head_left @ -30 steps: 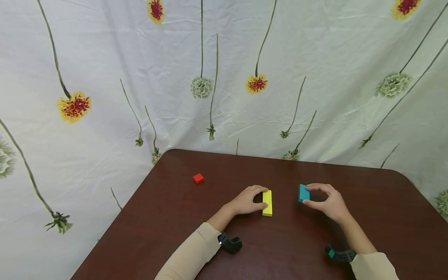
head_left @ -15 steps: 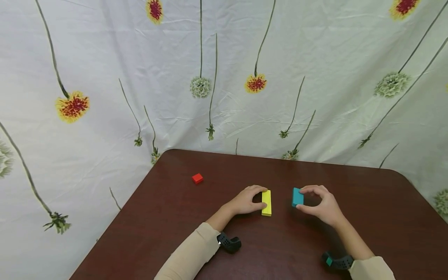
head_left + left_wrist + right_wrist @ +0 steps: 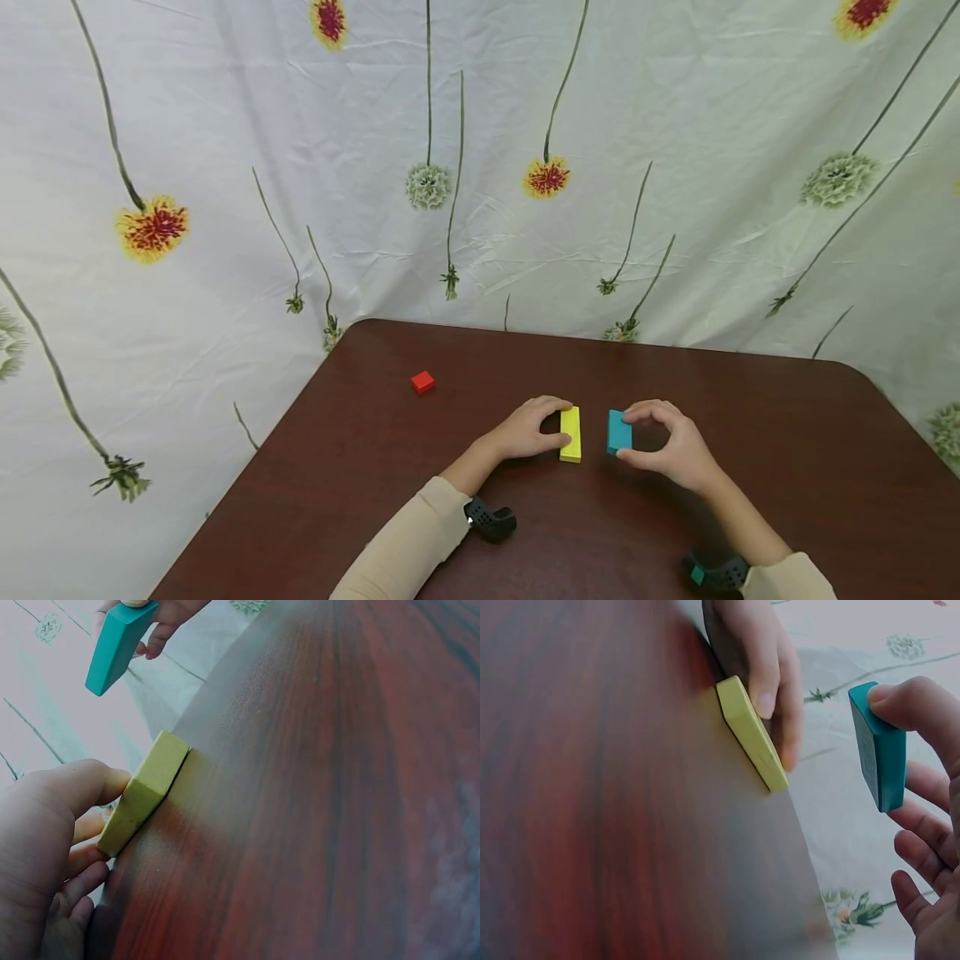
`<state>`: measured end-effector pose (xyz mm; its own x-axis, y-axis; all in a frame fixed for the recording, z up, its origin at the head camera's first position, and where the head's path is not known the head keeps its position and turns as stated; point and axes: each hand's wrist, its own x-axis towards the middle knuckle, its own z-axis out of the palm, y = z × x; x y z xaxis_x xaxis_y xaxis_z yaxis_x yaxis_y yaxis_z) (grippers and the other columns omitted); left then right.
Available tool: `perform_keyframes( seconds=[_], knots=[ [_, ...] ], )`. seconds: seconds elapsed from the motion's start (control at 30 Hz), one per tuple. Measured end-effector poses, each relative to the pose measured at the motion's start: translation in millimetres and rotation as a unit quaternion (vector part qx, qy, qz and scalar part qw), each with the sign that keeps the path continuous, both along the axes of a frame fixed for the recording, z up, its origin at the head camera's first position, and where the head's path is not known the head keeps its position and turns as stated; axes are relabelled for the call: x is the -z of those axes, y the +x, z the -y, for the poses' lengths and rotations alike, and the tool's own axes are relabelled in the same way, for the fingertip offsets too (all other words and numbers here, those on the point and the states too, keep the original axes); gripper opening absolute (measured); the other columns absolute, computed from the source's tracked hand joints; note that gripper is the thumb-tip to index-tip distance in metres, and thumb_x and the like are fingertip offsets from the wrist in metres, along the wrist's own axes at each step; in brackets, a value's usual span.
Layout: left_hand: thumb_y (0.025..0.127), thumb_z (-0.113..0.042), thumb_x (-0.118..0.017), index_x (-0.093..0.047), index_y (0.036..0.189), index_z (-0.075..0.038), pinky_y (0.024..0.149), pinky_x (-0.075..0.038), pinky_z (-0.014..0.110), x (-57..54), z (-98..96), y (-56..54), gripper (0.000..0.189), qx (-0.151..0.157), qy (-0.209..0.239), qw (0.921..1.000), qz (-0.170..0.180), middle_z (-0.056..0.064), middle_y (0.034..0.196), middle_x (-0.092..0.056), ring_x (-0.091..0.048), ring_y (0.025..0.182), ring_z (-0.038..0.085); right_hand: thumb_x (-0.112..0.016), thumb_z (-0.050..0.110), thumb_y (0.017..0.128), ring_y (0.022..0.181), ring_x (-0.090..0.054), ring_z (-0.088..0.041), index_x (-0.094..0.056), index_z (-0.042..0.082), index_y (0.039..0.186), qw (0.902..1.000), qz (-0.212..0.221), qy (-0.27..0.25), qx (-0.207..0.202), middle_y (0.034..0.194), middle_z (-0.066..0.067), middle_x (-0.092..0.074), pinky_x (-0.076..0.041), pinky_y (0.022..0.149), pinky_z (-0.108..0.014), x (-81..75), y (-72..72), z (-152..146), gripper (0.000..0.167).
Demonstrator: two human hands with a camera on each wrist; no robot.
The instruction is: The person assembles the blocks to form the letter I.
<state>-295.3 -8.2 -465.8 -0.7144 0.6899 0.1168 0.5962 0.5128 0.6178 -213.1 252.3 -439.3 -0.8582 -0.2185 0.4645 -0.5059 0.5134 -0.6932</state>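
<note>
A long yellow block (image 3: 570, 443) lies on the table, and my left hand (image 3: 521, 431) pinches it between thumb and fingers. In the left wrist view, the yellow block (image 3: 154, 780) touches the tabletop. To its right, my right hand (image 3: 681, 450) holds a teal block (image 3: 618, 432) by thumb and fingertips. The right wrist view has the teal block (image 3: 889, 761) raised off the table, apart from the yellow block (image 3: 751, 742), with the thumb on one end.
A small red block (image 3: 423, 382) sits on the dark brown table (image 3: 330, 475), toward the back left. Behind the table hangs a white cloth (image 3: 360, 133) printed with flowers. Each wrist wears a black strap (image 3: 491, 520).
My right hand has moved left and slightly nearer to me with the teal block, narrowing the gap to the yellow block. My left hand has stayed in place on the yellow block.
</note>
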Motion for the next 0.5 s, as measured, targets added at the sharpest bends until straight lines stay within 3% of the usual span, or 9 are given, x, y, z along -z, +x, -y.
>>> perform_keyframes(
  seconds=[0.33, 0.5],
  knots=[
    [0.095, -0.030, -0.061, -0.047, 0.144, -0.010, 0.109, -0.033, 0.041, -0.8, -1.2, -0.4, 0.055, -0.003, 0.000, 1.0000, -0.002, 0.005, 0.145, -0.046, -0.039, 0.134, 0.024, -0.088, -0.001, 0.065, 0.099, -0.053, -0.014, -0.067, 0.006, 0.098, 0.9995, -0.010, 0.012, -0.028, 0.109, -0.011, -0.063, -0.050, 0.083, -0.031, 1.6, 5.9, 16, 0.040],
    [0.096, -0.030, -0.061, -0.047, 0.144, -0.010, 0.109, -0.033, 0.041, -0.3, -0.8, 0.0, 0.054, -0.003, 0.001, 1.0000, -0.002, 0.005, 0.145, -0.046, -0.039, 0.135, 0.024, -0.089, 0.003, 0.065, 0.099, -0.052, -0.011, -0.067, 0.008, 0.096, 0.9990, -0.003, 0.023, -0.038, 0.109, -0.006, -0.063, -0.051, 0.084, -0.035, -1.7, 11.5, 24, 0.038]
  ],
)
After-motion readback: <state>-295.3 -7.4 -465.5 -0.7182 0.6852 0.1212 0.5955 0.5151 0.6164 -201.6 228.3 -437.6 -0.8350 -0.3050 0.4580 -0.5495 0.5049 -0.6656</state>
